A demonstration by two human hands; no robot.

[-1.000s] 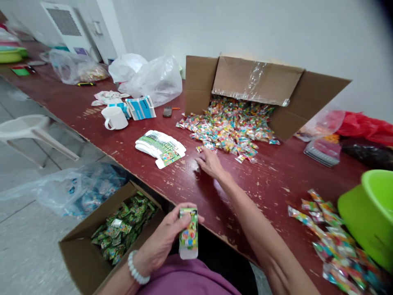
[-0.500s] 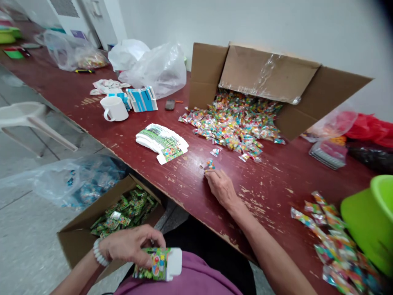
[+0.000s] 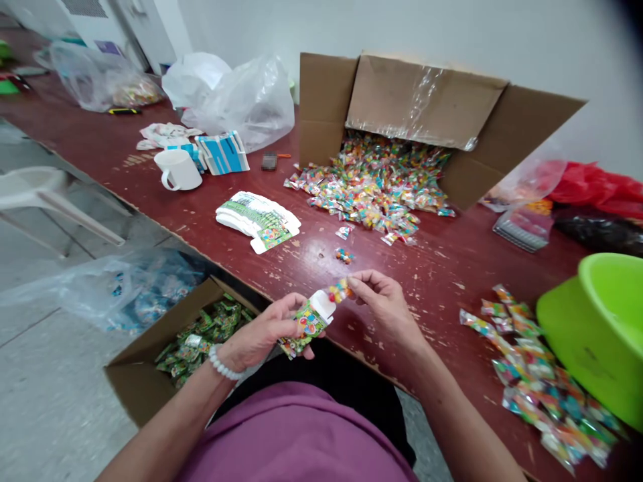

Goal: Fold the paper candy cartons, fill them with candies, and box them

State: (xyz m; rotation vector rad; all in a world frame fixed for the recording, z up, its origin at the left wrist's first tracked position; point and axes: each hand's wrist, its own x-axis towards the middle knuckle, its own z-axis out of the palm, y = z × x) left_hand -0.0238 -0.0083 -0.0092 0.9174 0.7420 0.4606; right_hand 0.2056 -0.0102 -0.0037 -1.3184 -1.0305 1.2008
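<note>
Small green carton [image 3: 306, 327], just below the middle of the frame, white flap [image 3: 321, 304] out! Behind it the red counter [image 3: 241, 274] sweeps from upper left to lower right; the big cardboard box [image 3: 426, 100] stands upper right of centre, heaped sweets [image 3: 376, 194] at its mouth. Lime tub [image 3: 597, 335], right edge. Now the hands: left hand [image 3: 264, 333], grip clamped on the carton; right hand [image 3: 390, 306], grip pinched together on a candy packet [image 3: 340, 291], just beside that flap. One loose packet [image 3: 344, 256] lies near.
</note>
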